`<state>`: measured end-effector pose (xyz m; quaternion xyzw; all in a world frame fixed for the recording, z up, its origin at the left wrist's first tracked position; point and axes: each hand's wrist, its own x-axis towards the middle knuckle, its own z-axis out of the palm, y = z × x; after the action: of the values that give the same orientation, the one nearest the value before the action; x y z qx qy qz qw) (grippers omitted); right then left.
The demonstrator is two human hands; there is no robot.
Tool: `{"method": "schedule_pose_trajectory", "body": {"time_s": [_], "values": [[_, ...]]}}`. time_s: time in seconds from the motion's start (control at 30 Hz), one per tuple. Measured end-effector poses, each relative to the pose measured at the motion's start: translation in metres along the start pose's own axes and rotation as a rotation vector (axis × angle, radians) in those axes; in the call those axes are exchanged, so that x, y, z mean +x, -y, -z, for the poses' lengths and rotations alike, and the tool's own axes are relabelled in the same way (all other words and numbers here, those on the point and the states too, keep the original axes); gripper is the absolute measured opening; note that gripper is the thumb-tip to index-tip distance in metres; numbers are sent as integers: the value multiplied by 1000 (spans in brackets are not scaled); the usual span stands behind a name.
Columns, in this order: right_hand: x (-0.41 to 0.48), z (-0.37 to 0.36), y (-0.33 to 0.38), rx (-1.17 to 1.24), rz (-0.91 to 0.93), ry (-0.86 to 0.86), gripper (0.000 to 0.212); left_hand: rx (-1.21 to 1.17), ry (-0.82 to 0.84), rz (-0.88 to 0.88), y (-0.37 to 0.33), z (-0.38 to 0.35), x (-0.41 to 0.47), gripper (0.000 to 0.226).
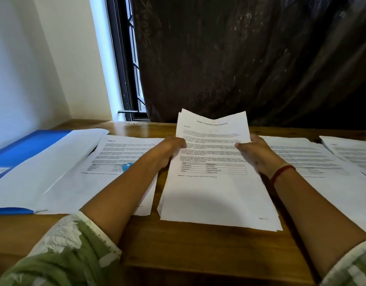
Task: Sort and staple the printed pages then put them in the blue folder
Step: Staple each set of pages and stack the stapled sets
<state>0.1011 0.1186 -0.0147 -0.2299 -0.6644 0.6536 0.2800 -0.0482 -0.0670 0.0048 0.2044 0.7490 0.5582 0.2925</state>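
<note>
Both forearms reach forward over the brown wooden table [198,248]. The left hand [171,150] and right hand [258,154] grip the side edges of a white stack of printed pages [215,182], thumbs on top, its far end lifted. The open blue plastic folder [23,149] lies far left.

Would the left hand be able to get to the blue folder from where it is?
Probably yes, but not freely: the left hand grips the held pages and must let go first. The blue folder lies just left, partly under loose sheets.
</note>
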Motion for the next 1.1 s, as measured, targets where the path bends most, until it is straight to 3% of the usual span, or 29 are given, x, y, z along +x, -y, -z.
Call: {"method": "schedule_pose_trajectory", "body": {"time_s": [0.17, 0.23, 0.37, 0.43, 0.53, 0.63, 0.83, 0.93, 1.1], "values": [[-2, 4, 4, -280, -129, 67, 40, 19, -117, -26, 7, 3, 2, 26], [-5, -2, 1, -229, -119, 11, 45, -38, -145, -54, 8, -2, -1, 27], [-7, -11, -9, 218, 35, -142, 54, -257, -148, -106, 11, -8, 4, 34], [-9, -12, -11, 301, 82, -255, 50, -273, -168, -130, 14, -14, 8, 31], [-9, -15, -13, 237, 90, -382, 34, -223, -241, -182, 18, -22, 12, 23], [-7, -13, -15, 184, 99, -404, 23, -208, -304, -206, 20, -22, 13, 22], [-11, -4, -8, 247, 125, -358, 24, -353, -322, -207, 22, -21, 13, 23], [-7, -3, -7, 132, 175, -466, 27, -306, -357, -251, 26, -23, 14, 27], [-6, -1, -13, 176, 196, -422, 16, -228, -353, -271, 27, -24, 18, 21]]}}
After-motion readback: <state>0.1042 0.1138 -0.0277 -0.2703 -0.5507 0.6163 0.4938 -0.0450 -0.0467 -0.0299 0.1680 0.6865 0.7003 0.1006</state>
